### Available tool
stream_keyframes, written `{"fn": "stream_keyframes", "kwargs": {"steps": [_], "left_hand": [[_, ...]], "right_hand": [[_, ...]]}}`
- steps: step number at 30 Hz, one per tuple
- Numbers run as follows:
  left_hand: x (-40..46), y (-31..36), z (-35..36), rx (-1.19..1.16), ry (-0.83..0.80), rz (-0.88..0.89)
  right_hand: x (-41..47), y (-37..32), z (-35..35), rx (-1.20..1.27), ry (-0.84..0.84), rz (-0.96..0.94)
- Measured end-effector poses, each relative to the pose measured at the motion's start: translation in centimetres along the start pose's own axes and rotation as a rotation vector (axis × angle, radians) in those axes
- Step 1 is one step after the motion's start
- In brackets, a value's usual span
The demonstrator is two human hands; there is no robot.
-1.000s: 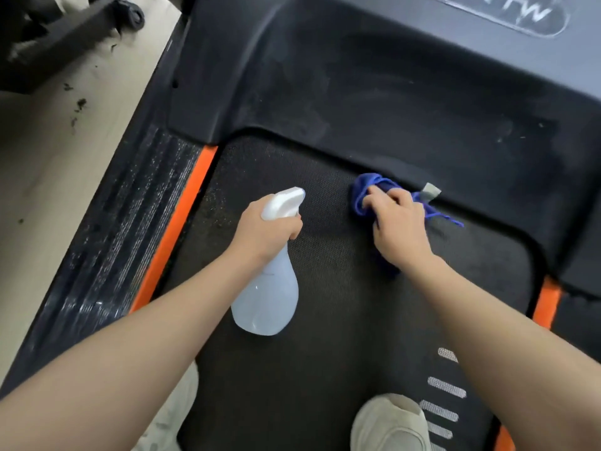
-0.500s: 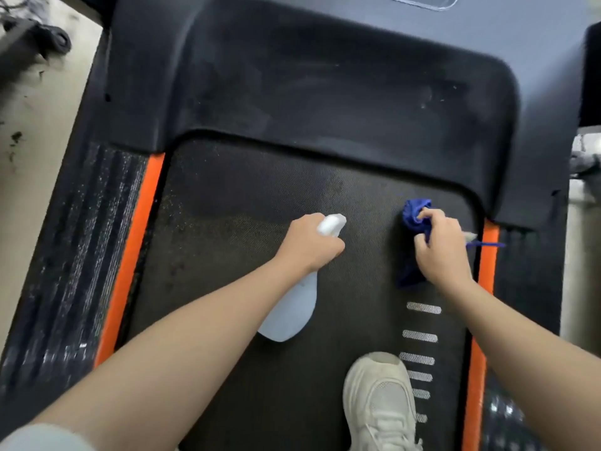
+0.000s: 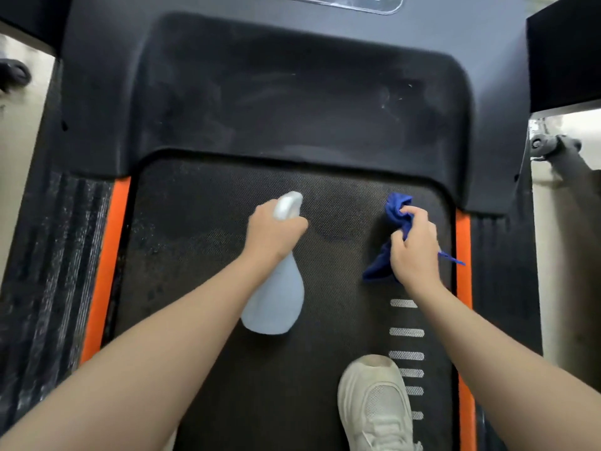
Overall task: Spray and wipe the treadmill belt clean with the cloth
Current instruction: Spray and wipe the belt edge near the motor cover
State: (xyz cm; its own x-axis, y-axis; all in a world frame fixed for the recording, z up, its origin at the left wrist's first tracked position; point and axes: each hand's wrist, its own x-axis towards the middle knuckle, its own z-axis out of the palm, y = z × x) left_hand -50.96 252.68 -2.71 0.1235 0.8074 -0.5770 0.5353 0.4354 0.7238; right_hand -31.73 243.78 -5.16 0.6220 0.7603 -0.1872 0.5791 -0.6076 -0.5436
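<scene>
The black textured treadmill belt point(image 3: 211, 255) fills the middle of the view. My left hand point(image 3: 273, 232) grips the neck of a pale blue spray bottle point(image 3: 276, 304), whose white nozzle points forward over the belt. My right hand point(image 3: 413, 252) clutches a bunched blue cloth point(image 3: 395, 216) near the belt's right side, close to the front edge. The cloth hangs below my fist and a loose thread trails to the right. Whether the cloth touches the belt I cannot tell.
A dusty black motor cover point(image 3: 292, 92) rises ahead of the belt. Orange strips point(image 3: 107, 255) and ribbed black side rails point(image 3: 48, 271) flank it. My white shoe point(image 3: 374, 405) stands on the belt by several grey dashes point(image 3: 406, 332). Pale floor lies on both sides.
My right hand swept the cloth from the belt's middle to its right side, then drew back a little. The view swung right. The bottle stayed in my left hand.
</scene>
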Motion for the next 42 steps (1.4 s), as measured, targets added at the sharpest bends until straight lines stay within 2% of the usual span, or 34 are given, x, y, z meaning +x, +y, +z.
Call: {"fn": "stream_keyframes", "kwargs": {"steps": [3,6,7,8,11,12,13,17,19,21,24,26,29,32,34,37,38,42], "left_hand": [[1.1,-0.8,-3.0,-0.151,0.073,-0.030],[1.8,0.0,-4.8,-0.258,0.093,0.006],[2.1,0.3,-5.2,-0.272,0.105,0.021],[2.3,0.5,-5.5,-0.273,0.123,0.039],[3.1,0.7,-6.1,-0.234,0.183,0.094],[3.1,0.6,-6.1,-0.217,0.185,0.112],[3.0,0.5,-6.2,-0.205,0.181,0.129],[2.6,-0.1,-6.6,-0.185,0.171,0.186],[2.5,-0.1,-6.4,-0.193,0.177,0.197],[2.5,0.1,-6.0,-0.189,0.158,0.197],[2.5,0.4,-5.6,-0.181,0.092,0.205],[2.5,0.2,-5.8,-0.184,0.111,0.211],[2.4,0.1,-6.0,-0.171,0.133,0.212],[2.5,0.3,-5.6,-0.154,0.127,0.196],[2.7,0.5,-5.2,-0.138,0.123,0.195],[2.9,0.7,-4.9,-0.131,0.113,0.200],[2.8,0.7,-4.9,-0.124,0.111,0.201],[2.5,0.5,-5.1,-0.119,0.106,0.210]], "right_hand": [[1.1,-2.9,3.5,-0.113,-0.035,-0.095],[1.7,-6.8,7.0,-0.180,-0.025,0.061],[1.3,-8.0,8.2,-0.185,-0.041,0.037],[0.7,-9.1,9.4,-0.188,-0.078,-0.087],[-0.8,-10.1,11.8,-0.359,-0.259,-0.796],[0.0,-10.0,11.7,-0.451,-0.274,-0.944],[1.1,-9.7,11.2,-0.528,-0.254,-0.997],[4.0,-6.4,8.6,-0.637,-0.049,-0.824],[2.7,-6.3,9.2,-0.595,0.017,-0.699],[0.3,-8.0,11.1,-0.476,-0.028,-0.710],[-0.1,-9.8,11.8,-0.434,-0.143,-0.938],[1.8,-8.4,9.8,-0.526,-0.135,-0.865],[4.1,-3.5,6.1,-0.587,-0.022,-0.683],[3.2,-3.1,6.7,-0.543,0.052,-0.510],[1.6,-5.3,8.8,-0.490,0.001,-0.546],[1.6,-6.3,9.2,-0.512,-0.135,-0.863],[2.5,-5.6,8.4,-0.502,-0.143,-0.849],[4.5,-1.3,4.8,-0.576,0.029,-0.575]]}}
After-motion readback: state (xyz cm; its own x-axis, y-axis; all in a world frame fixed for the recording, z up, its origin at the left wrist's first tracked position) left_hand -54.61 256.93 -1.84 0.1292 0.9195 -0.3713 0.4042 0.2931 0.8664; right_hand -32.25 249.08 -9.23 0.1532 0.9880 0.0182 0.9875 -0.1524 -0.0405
